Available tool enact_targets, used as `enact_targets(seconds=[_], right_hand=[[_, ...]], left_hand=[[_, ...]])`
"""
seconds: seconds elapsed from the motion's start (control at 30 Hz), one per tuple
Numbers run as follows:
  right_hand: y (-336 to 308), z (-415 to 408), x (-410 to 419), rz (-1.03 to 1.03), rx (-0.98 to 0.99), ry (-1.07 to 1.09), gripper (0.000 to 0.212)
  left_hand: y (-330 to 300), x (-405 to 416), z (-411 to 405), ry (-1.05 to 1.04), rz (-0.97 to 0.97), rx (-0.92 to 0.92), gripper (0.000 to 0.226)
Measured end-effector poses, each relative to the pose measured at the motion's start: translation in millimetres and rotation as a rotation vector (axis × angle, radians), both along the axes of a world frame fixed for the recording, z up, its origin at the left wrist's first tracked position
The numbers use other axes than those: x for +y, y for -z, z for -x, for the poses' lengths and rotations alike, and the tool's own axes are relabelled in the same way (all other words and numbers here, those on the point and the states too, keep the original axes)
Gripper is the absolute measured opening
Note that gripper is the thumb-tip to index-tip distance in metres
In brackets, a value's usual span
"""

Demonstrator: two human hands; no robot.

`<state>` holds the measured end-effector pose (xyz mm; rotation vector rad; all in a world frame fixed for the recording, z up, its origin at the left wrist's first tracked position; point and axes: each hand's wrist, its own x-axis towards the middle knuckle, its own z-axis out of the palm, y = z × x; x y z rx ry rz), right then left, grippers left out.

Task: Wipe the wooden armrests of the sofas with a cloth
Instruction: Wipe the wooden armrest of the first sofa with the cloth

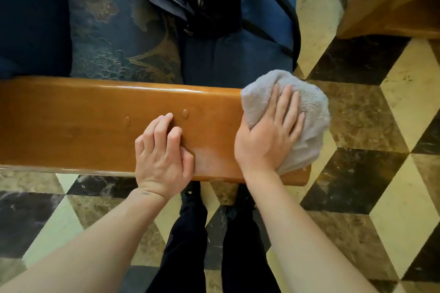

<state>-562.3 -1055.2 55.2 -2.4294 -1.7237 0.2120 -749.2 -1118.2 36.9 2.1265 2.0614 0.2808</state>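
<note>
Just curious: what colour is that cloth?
The cloth is light grey, seen in the head view.

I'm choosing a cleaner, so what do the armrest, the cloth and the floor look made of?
The armrest looks like wood with a glossy varnish: amber grain, bright highlights along the edge. The cloth under the right hand seems terry towelling, grey and nubby, with soft folds. The floor looks like polished marble or a stone-look tile, veined in cream, brown and black.

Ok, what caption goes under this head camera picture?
Right hand presses grey cloth on wooden armrest end; left hand rests beside.
</note>
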Motion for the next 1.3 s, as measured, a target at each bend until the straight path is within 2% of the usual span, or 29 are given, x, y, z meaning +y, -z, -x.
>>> enact_targets(seconds=[0.03,0.1,0.2,0.27,0.47,0.8,0.87,0.93,1.0,1.03,1.13,1.3], right_hand=[[-1.5,17.0,3.4,0.009,0.011,0.013,0.074],[-2.1,33.9,-5.1,0.036,0.015,-0.1,0.075],[-0.1,29.9,-29.9,0.027,0.043,-0.311,0.077],[1.9,25.4,-38.9,0.004,0.102,-0.34,0.075],[1.4,41.6,-32.6,-0.084,0.284,-0.111,0.064],[5.9,102.9,-17.9,-0.191,0.207,0.162,0.064],[5.3,116.3,-12.7,-0.209,0.202,0.184,0.065],[4.3,127.2,-11.2,-0.2,0.168,0.191,0.066],[7.8,134.5,-12.8,-0.171,0.111,0.094,0.067],[9.6,136.2,-13.0,-0.159,0.081,0.022,0.067],[14.8,133.1,-19.5,-0.137,0.017,-0.146,0.07],[16.7,113.2,-37.9,-0.109,0.002,-0.462,0.072]], left_hand=[[-1.2,0.1,0.1,-0.002,0.007,0.002,0.041],[-3.0,1.0,-0.3,-0.008,0.019,-0.001,0.041],[-4.9,1.4,-1.0,-0.004,0.015,-0.003,0.042],[-4.5,1.8,-2.6,-0.006,0.014,-0.017,0.042],[-2.3,1.2,0.2,0.002,0.014,-0.021,0.042],[2.5,0.4,1.9,-0.005,-0.054,-0.145,0.048],[-2.7,0.5,2.5,-0.014,-0.037,-0.226,0.058],[-11.0,-1.8,11.2,-0.038,-0.035,-0.432,0.051],[-20.1,-7.4,39.1,-0.08,-0.092,-0.588,0.035],[-22.2,-7.3,59.7,-0.082,-0.13,-0.573,0.033],[-24.0,0.6,122.6,-0.075,-0.157,-0.384,0.037],[-27.9,20.3,188.5,-0.112,-0.087,-0.211,0.049]])
